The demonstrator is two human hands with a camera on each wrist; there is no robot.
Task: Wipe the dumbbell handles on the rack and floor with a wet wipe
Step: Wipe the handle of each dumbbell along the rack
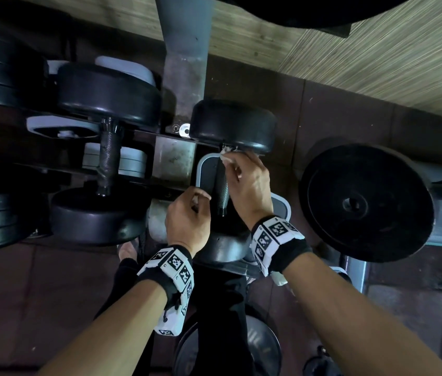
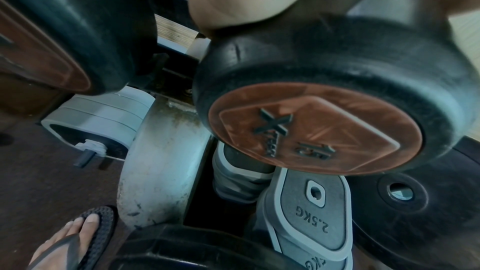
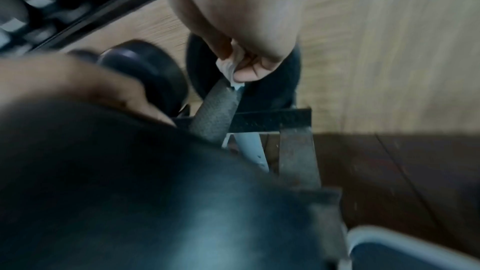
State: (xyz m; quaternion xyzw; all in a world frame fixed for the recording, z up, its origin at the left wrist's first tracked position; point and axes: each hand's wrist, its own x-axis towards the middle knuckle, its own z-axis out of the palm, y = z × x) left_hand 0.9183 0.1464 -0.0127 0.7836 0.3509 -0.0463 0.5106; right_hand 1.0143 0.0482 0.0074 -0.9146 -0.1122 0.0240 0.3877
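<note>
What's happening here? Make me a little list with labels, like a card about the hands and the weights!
Place: gym floor beside a dark metal dumbbell rack
Right hand: pinches a crumpled white wet wipe against the far end of the handle
Left hand: fingers curled beside the near end of the handle; what it grips is unclear
Being wiped: rough grey knurled handle of a black rubber dumbbell
Number on dumbbell: 15
Nearby: large black round weight plate

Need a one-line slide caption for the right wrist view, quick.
Right hand pinching a wet wipe against the far end of a knurled dumbbell handle.
</note>
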